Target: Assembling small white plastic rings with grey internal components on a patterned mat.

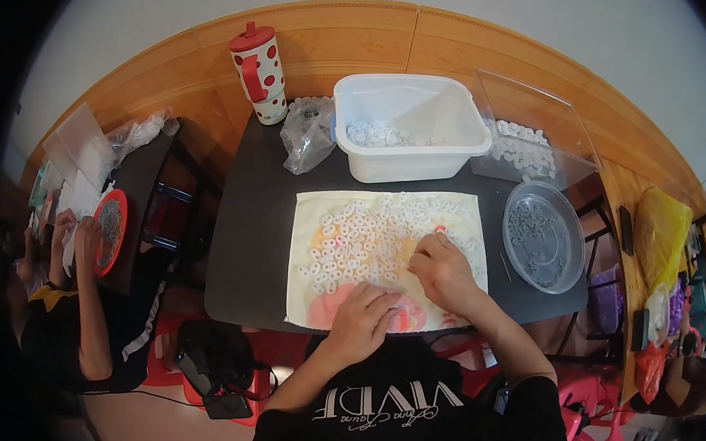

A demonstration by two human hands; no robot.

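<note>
A pale yellow cloth [306,218] with a coloured print lies on the dark table. Many small white plastic pieces [351,249], each with two round holes, are spread over it. Low on the cloth, at its near edge, my left hand [360,322] is closed, fingers together and pointing right; what they hold is hidden. My right hand [445,268] is over the right half of the cloth, its fingertips pinched together on something too small to make out. More white pieces lie just beyond the right hand.
Behind the cloth stand a white tub [405,153] of white pieces, a clear plastic bag [306,137] and a red-spotted tumbler [261,73]. A clear box [527,150] holds white pieces. Right of the cloth sits a round clear tray [556,269] of small grey parts. A co-worker [81,301] works at the left table.
</note>
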